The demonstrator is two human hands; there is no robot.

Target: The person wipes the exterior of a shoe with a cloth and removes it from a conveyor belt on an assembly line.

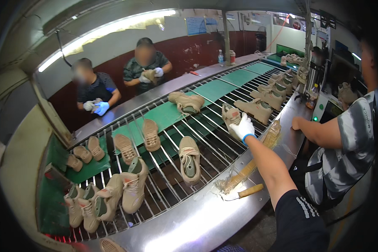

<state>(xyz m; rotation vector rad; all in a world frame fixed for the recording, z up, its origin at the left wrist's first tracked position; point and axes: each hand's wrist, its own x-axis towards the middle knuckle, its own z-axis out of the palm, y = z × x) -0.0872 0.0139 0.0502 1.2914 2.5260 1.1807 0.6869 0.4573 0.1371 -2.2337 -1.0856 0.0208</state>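
White-gloved right hand (244, 127) grasps a tan shoe (229, 114) (left hand unseen); loosening could topple it into the neighbouring shoe (257, 110)

Tube light (94, 34) bright — glare on metal ledge (197, 229) — edges bent, dark.

Over fifteen shoes (229, 113), two workers (134, 71) opposite, one wooden-handled tool (250, 191).

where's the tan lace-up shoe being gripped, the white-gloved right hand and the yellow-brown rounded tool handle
Tan lace-up shoe (229, 114): head view, on its upper.
White-gloved right hand (243, 127): head view, on its back.
Yellow-brown rounded tool handle (251, 191): head view, midway along its length.
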